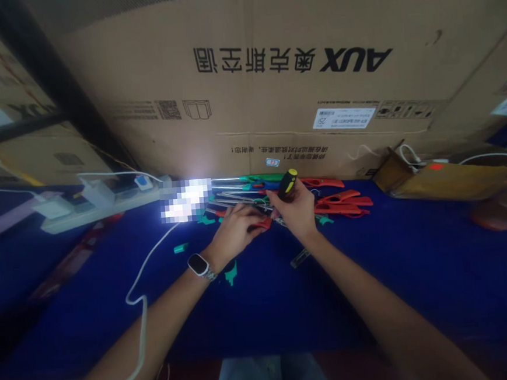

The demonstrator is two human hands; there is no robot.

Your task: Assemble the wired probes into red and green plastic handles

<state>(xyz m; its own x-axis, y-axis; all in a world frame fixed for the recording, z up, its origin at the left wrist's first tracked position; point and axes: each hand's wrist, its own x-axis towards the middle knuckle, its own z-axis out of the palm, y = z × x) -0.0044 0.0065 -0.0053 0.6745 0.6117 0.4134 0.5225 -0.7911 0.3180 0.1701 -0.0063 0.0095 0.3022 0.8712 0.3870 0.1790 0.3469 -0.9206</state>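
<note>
My right hand [298, 210] is closed around a screwdriver [288, 182] with a black and yellow handle, held tilted, its lower end hidden by the fingers. Beside it my left hand [238, 229] is closed on the red handle of a long-nosed lighter [262, 223]. Behind both hands lie several more lighters with thin metal tubes, among them a green lighter [265, 178] and a blue one [265, 186]. To the right, several red lighters [342, 203] are heaped. Small green plastic pieces [231, 274] are scattered around the hands.
A glowing lamp [188, 200], pixelated, stands left of the heap, its white cable [143, 316] crossing my left forearm. A power strip [101, 209] is at the left. A large cardboard box [256, 113] backs the blue table [262, 306]; an open carton [446, 182] stands right.
</note>
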